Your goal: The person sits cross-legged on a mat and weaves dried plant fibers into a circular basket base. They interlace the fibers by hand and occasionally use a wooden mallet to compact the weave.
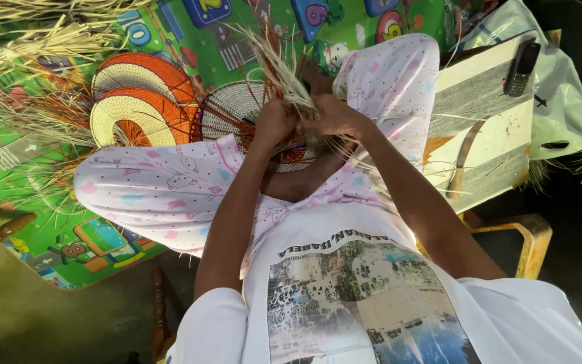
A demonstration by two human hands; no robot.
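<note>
- White printed shirt (365,296) bottom centre, nearest the lens.
- Left hand (272,125) and right hand (335,116) pressed close at frame centre, both pinching pale straw strands (284,67).
- Half-woven round basket (237,111) sits just behind them – centre coiled, rim strands loose, so judged partway done.
- Two finished-looking woven pieces (139,101) upper left on play mat (48,222).

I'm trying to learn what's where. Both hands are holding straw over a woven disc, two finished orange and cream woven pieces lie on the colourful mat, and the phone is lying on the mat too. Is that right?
Almost. The phone is not on the mat; the head view shows it on the board at the right. Both hands, left and right, do hold straw over the woven disc, and the two woven pieces lie on the mat.
</note>
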